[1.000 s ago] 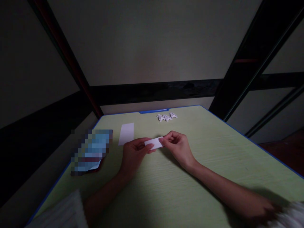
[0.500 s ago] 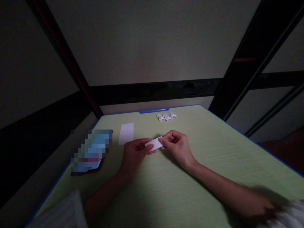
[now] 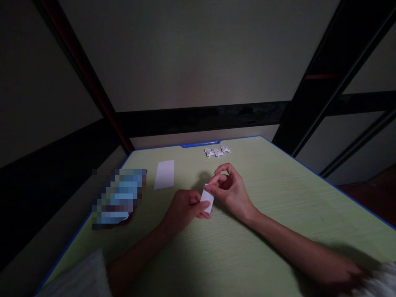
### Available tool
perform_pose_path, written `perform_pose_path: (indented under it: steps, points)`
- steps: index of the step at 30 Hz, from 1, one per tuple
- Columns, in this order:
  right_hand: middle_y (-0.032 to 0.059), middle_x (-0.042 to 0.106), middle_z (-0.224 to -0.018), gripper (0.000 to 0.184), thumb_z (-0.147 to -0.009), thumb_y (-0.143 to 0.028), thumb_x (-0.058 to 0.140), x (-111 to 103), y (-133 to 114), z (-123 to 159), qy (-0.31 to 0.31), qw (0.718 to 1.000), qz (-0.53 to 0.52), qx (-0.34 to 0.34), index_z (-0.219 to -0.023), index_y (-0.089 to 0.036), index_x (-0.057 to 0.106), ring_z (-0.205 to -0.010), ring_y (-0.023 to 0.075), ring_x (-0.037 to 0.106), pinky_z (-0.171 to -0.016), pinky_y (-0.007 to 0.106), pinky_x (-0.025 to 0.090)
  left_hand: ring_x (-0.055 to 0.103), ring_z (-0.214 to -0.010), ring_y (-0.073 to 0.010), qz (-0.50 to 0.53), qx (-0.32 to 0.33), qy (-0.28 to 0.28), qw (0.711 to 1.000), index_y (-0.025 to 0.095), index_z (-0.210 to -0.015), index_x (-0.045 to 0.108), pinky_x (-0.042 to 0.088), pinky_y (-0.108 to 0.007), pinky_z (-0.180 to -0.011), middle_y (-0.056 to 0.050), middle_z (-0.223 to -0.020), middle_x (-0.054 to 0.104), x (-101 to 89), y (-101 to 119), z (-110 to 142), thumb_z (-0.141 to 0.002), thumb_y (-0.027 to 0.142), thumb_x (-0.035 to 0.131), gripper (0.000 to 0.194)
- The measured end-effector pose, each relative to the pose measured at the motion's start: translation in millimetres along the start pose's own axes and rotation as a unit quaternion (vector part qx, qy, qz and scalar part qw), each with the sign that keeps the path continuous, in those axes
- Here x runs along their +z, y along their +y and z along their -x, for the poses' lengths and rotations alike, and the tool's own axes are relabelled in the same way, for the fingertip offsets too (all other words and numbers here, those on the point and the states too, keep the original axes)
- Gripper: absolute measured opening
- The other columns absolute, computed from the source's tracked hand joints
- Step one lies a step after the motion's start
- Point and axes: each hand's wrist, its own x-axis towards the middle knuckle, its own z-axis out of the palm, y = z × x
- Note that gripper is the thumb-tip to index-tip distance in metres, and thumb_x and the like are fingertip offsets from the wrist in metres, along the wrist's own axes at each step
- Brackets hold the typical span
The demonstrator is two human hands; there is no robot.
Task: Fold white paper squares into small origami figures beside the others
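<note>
A small white piece of paper (image 3: 207, 199), narrow and apparently folded, is held upright on a slant above the middle of the table. My left hand (image 3: 185, 208) pinches its lower end, thumb on the near face and fingers behind. At the top end, the thumb and index finger of my right hand (image 3: 231, 189) grip the same paper, the other fingers curled above. Beyond my hands, three small folded paper figures (image 3: 217, 152) stand in a row near the far edge. To the left lies a flat white sheet of paper (image 3: 164, 175).
The pale green table (image 3: 287, 202) has a blue rim, with a blue handle-like strip (image 3: 201, 144) at its far edge. A phone-like device (image 3: 120, 198), its screen blurred out, rests at the left side. Dark-framed panels (image 3: 198, 66) rise directly behind the table.
The paper has turned from lying nearly sideways to nearly upright and shifted slightly nearer. My left hand has moved right and closer to me; the right hand's fingers have lifted a little.
</note>
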Motion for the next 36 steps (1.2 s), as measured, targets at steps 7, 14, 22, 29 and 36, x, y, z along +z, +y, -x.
perform_pose_path:
  steps: [7,14,22,29,36]
  points:
    - [-0.0089,0.056,-0.048,0.046,-0.047,-0.020,0.073,2,3,1,-0.014,0.998,-0.009,0.065,-0.079,-0.020,0.040,-0.037,0.0079,0.049,-0.037,0.018,0.037,0.061,-0.043,-0.0155,0.033,0.008,0.005,0.999,0.014,-0.048,0.053,0.044,-0.020,-0.042,-0.003,-0.046,0.064,-1.6,-1,-1,-0.057,0.027,0.065,0.020]
    - [-0.0090,0.054,-0.042,0.045,-0.045,-0.018,0.074,1,3,2,0.018,0.998,0.005,0.068,-0.077,-0.018,0.044,-0.034,0.0067,0.047,-0.035,0.016,0.033,0.060,-0.041,-0.0129,0.039,-0.008,-0.031,0.999,0.014,-0.049,0.050,0.041,-0.017,-0.040,-0.004,-0.047,0.065,-3.8,0,-2,-0.058,0.028,0.065,0.022]
    - [-0.0083,0.054,-0.041,0.042,-0.044,-0.020,0.074,-2,4,-1,0.005,0.996,0.016,0.087,-0.078,-0.016,0.049,-0.035,0.0071,0.047,-0.038,0.018,0.034,0.060,-0.042,-0.0140,0.029,0.005,-0.004,1.000,0.014,-0.049,0.050,0.042,-0.019,-0.040,-0.004,-0.047,0.064,-3.9,-4,-3,-0.060,0.030,0.063,0.023]
    - [-0.0060,0.059,-0.044,0.043,-0.041,-0.016,0.075,-3,0,-5,0.071,0.994,-0.017,0.082,-0.075,-0.015,0.049,-0.036,0.0051,0.046,-0.041,0.017,0.036,0.060,-0.042,-0.0141,0.029,-0.005,0.008,1.000,0.015,-0.048,0.048,0.042,-0.019,-0.040,-0.003,-0.045,0.063,-3.7,-1,-4,-0.057,0.028,0.065,0.023]
    - [-0.0060,0.059,-0.044,0.023,-0.058,-0.020,0.068,-8,1,-7,0.005,0.998,-0.021,0.057,-0.075,-0.015,0.054,-0.039,0.0043,0.047,-0.045,0.017,0.039,0.059,-0.041,-0.0107,0.078,-0.009,-0.002,0.997,0.012,-0.052,0.053,0.042,-0.017,-0.042,-0.003,-0.048,0.065,-6.3,-2,-4,-0.058,0.025,0.067,0.019]
